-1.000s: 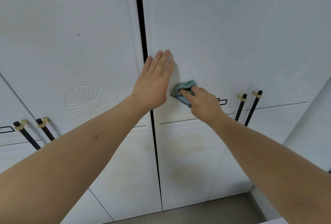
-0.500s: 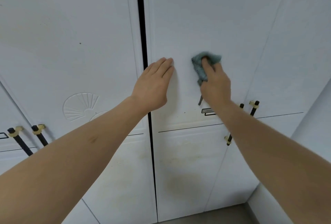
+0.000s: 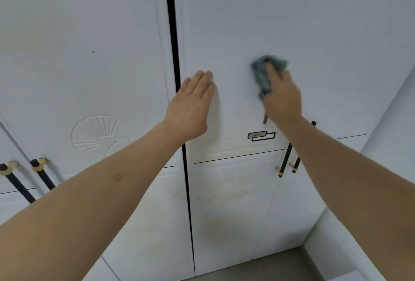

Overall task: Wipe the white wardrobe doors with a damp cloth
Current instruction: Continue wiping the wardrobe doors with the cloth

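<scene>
Left hand (image 3: 190, 105) lies flat, fingers straight, on the door (image 3: 235, 33) just right of the gap (image 3: 174, 56); right hand (image 3: 280, 98) presses the cloth (image 3: 261, 74) mid-panel. Bare panel spreads above; handles (image 3: 286, 159) stand below.

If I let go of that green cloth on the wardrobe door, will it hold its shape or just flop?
Probably flop: the cloth bunches in folds under the right hand, and a loose end dangles below it. It looks thin, so likely light and easy to slide across the smooth door.
</scene>
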`<state>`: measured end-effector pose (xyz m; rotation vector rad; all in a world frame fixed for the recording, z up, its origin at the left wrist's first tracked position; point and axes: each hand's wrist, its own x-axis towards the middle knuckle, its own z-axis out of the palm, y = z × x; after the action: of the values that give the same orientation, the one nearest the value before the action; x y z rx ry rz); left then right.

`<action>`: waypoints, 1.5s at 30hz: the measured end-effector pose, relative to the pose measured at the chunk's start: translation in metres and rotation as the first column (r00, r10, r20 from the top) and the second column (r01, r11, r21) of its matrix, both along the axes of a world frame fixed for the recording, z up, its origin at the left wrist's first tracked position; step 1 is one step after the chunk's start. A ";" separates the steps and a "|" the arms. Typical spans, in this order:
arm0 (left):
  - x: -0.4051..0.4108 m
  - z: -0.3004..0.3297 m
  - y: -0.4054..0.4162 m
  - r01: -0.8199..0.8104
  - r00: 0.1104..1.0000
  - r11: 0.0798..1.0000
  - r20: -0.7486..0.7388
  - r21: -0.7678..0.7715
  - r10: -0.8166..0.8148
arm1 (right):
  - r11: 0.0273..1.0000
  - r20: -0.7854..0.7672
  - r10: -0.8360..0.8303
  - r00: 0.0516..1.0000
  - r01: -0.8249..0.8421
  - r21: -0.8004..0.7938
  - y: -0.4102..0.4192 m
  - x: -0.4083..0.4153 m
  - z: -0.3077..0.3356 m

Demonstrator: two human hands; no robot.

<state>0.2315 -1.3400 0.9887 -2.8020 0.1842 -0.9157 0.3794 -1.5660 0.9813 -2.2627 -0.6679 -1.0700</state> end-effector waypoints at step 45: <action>-0.027 -0.050 0.043 0.134 0.991 0.990 0.034 -0.055 -0.132 | 0.936 -0.005 0.223 0.975 -0.215 -0.279 0.139 -0.100 -0.188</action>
<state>0.2048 -1.2968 0.9389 -2.8546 0.3497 -1.0074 0.2798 -1.4270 0.7936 -2.3375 -1.1152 -0.9474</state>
